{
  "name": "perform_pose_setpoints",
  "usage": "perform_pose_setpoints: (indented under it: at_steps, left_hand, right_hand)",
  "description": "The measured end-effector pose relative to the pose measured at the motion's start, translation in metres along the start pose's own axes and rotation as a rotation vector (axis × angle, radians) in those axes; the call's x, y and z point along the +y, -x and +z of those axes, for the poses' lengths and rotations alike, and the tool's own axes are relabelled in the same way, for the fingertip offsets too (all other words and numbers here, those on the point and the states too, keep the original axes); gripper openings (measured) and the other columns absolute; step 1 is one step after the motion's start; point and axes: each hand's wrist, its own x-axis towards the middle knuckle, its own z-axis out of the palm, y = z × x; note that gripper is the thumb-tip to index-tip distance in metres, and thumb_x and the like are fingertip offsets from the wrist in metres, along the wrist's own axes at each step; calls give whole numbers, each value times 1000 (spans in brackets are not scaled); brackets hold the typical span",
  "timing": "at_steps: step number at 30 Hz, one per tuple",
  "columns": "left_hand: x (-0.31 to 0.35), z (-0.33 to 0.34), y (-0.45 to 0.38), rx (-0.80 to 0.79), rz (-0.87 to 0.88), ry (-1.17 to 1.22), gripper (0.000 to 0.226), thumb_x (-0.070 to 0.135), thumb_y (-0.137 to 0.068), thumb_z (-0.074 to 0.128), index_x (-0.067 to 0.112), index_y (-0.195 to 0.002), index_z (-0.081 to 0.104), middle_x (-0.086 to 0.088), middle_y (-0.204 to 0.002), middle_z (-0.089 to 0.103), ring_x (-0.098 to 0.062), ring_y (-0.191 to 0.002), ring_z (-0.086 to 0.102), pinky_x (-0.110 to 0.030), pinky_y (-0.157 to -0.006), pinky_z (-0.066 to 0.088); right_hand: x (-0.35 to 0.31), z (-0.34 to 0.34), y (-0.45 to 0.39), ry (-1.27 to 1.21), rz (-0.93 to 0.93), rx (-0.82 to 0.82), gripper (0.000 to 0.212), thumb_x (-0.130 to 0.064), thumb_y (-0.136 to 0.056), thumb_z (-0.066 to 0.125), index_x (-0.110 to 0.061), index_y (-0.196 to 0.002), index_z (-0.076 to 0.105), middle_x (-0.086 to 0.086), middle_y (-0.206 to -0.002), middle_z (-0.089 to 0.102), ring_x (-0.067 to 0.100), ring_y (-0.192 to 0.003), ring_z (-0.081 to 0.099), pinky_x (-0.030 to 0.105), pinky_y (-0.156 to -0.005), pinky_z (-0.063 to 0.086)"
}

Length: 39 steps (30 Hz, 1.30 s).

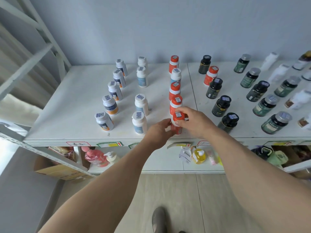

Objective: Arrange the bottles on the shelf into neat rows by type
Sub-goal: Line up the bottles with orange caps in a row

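Observation:
An orange-capped bottle (pixel 178 117) stands at the front of the middle row on the white shelf (pixel 70 125). My right hand (pixel 193 122) grips it around the cap, and my left hand (pixel 159 133) holds its lower body. Behind it runs a row of orange bottles (pixel 175 102) with one white-capped blue-label bottle (pixel 175 76) among them. To the left stand a row of white bottles with orange-and-navy labels (pixel 110 105) and a row of white blue-label bottles (pixel 141 105). To the right, black bottles (pixel 221 105) line up, with one orange bottle (pixel 211 75) among them.
Dark green bottles with silver caps (pixel 265 105) and blurred white bottles (pixel 277 73) fill the shelf's right end. The lower shelf holds pump bottles (pixel 199 156), a pink bottle (pixel 96 157) and cardboard boxes (pixel 55 169). A metal shelf frame (pixel 25 64) rises at left.

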Motion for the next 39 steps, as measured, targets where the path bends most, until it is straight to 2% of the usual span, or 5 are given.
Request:
perform_pose_setpoints:
  at_steps: [6,20,26,30,39]
  left_hand:
    - [-4,-26,1,-104,52,179,35,39,-91,64,28,-124,63,12,-114,70,-4,-106,63,-23,-96,46]
    - [15,-40,7,-127,75,234,34,38,-93,60,28,-126,63,12,-114,68,-3,-102,62,-5,-83,43]
    - [14,-39,-2,-111,16,93,38,38,-91,63,30,-128,60,9,-120,67,-6,-107,62,-23,-97,47]
    - [17,-41,-5,-34,74,-327,52,40,-94,58,22,-142,47,3,-142,52,-17,-127,52,-31,-106,42]
    - [29,-42,-12,29,259,-562,46,32,-100,49,18,-143,42,-1,-142,50,-23,-125,51,-34,-97,45]
  right_hand:
    - [-17,-7,8,-40,-5,100,50,-38,-87,65,-31,-134,50,-5,-133,57,16,-116,56,29,-95,43]
    - [-30,-23,11,-24,14,124,53,-41,-87,65,-27,-136,49,-2,-137,55,19,-119,55,32,-94,46]
    - [-22,-20,6,-53,14,93,52,-40,-85,68,-30,-134,51,-4,-136,56,16,-118,56,31,-96,45]
    - [-12,-10,5,-27,24,60,51,-39,-85,68,-31,-132,50,-6,-134,57,16,-119,56,33,-101,42]
    - [-3,4,9,-57,50,87,51,-44,-82,70,-34,-128,52,-10,-129,59,15,-115,57,33,-100,43]
